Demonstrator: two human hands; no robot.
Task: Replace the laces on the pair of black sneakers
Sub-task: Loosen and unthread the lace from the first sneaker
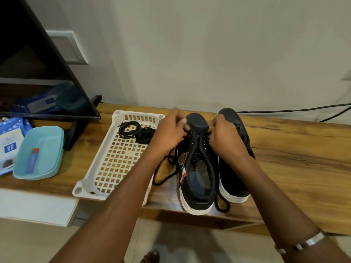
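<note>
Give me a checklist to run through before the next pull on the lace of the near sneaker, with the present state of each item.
1. Left hand grips the lace near the toe eyelets: ok.
2. Right hand grips the other side: ok.
3. Near sneaker sits flat on the wooden table: ok.
4. Lace ends hang loose, free of knots: cannot tell.
5. Spare laces wait in the white basket: ok.
6. Second sneaker laced: cannot tell.
</note>
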